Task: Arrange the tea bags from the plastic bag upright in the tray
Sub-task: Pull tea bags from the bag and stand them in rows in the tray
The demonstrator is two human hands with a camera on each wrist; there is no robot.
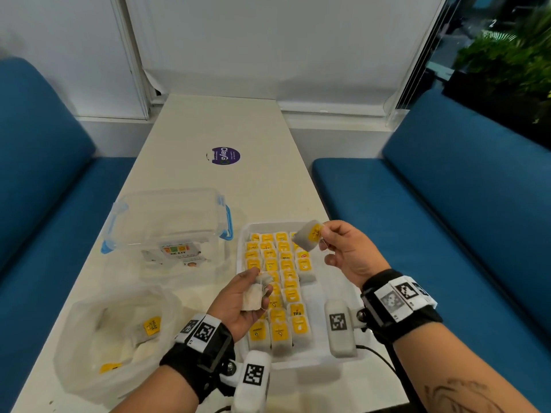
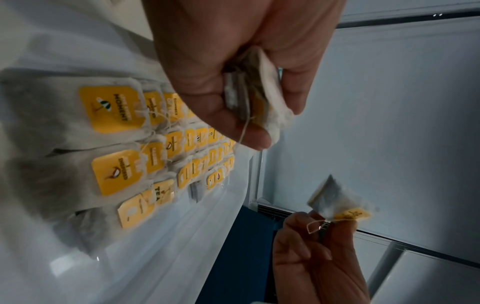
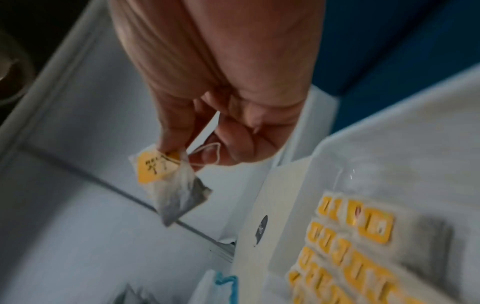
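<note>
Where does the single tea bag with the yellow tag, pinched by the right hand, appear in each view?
Head: tea bag with the yellow tag, right of centre, above the white tray's far end.
Left wrist: lower right.
Right wrist: left of centre, below the right hand.
Shared landmark: the yellow-tagged rows in the tray.

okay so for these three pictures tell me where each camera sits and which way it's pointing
Head: worn on the head, looking forward and down at the table, the tray, both hands and forearms.
Left wrist: along the left hand gripping tea bags, rows beyond.
Right wrist: along the right hand pinching one tea bag.
Shared: both wrist views show the tray's yellow-tagged rows; the left wrist view also catches the right hand's bag.
</note>
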